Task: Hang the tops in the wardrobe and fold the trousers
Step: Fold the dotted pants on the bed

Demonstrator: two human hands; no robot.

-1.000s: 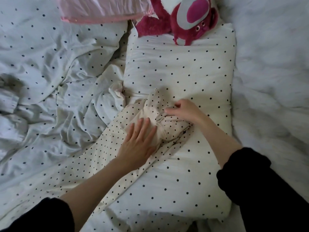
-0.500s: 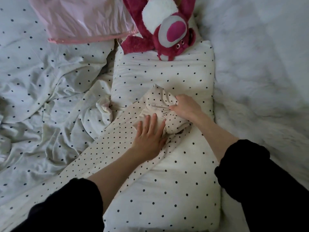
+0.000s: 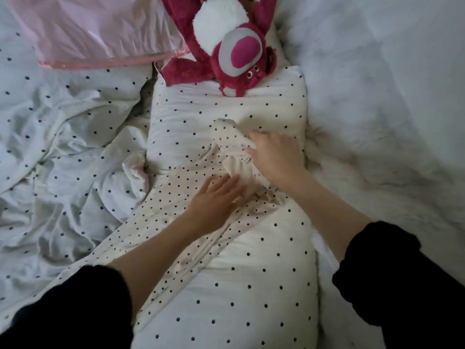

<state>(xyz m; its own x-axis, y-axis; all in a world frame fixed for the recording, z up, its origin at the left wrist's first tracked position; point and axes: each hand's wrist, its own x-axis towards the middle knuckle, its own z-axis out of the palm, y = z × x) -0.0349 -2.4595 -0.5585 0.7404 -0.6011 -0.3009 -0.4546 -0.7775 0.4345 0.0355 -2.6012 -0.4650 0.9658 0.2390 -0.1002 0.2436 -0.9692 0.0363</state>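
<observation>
plush toy [image 3: 226, 44] blocking pillow [image 3: 226, 311] top, fluffy blanket [image 3: 377, 122] seemingly bare

bed: rumpled dotted sheet [image 3: 63, 152] | dotted pillow [image 3: 251, 285] | white fluffy blanket [image 3: 377, 122]

Trousers [image 3: 176, 197] – soft matt cloth; pink pillow [image 3: 100, 34] – glossy satin; toy [image 3: 221, 46] plush.

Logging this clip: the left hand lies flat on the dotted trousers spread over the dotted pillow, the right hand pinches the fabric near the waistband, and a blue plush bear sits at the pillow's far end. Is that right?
Not quite: the plush bear is dark pink, not blue, as the head view shows. The rest stands: the left hand lies flat on the dotted trousers over the dotted pillow, and the right hand pinches the fabric near the waistband.
</observation>
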